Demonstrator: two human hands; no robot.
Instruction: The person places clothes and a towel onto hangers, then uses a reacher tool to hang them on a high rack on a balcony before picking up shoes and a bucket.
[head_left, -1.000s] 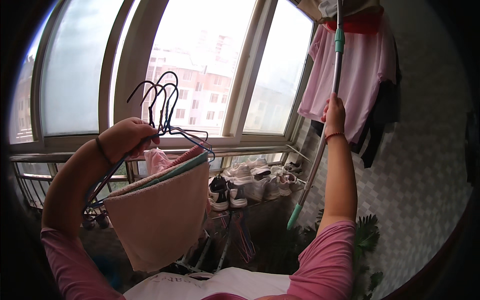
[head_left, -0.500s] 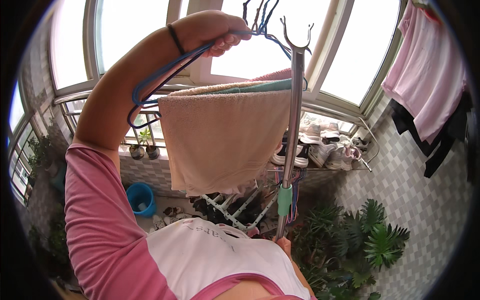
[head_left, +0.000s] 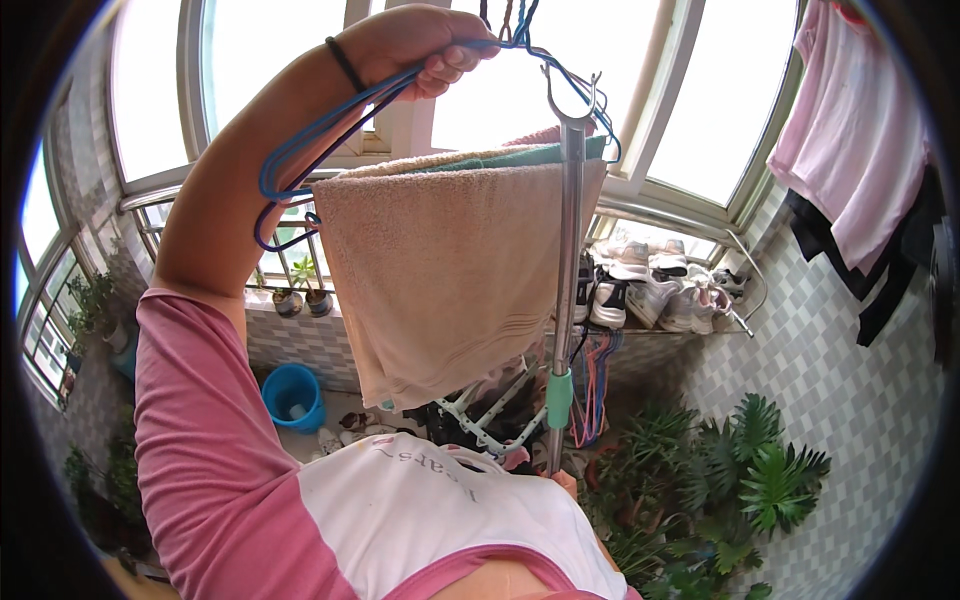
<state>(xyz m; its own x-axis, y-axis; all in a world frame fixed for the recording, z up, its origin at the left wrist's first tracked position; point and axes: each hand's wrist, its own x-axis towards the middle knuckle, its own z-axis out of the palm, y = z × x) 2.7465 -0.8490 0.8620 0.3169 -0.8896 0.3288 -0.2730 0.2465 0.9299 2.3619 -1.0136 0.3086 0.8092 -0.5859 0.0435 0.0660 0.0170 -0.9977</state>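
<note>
My left hand (head_left: pixel 420 45) is raised at the top of the view, shut on a bunch of blue wire hangers (head_left: pixel 300 170). A beige towel (head_left: pixel 450 290) hangs folded over them, with a green cloth (head_left: pixel 520 155) and a bit of pink cloth behind it. A metal pole (head_left: pixel 570 250) with a green grip stands upright in front of the towel. Its forked tip (head_left: pixel 573 92) is at the hanger hooks, just right of my left hand. My right hand (head_left: pixel 567 484) grips the pole's lower end, mostly hidden behind my white and pink shirt.
Several sneakers (head_left: pixel 640 285) sit on a window rack. A pink garment (head_left: pixel 860 150) and dark clothes (head_left: pixel 890 275) hang at the right. Below are a blue bucket (head_left: pixel 293 395), a white folding rack (head_left: pixel 480 420), spare hangers (head_left: pixel 592 385) and green plants (head_left: pixel 750 470).
My right hand brought the pole down from the clothes at the right and stood it in front of the towel. My left hand lifted the hangers higher, and the fork now meets their hooks.
</note>
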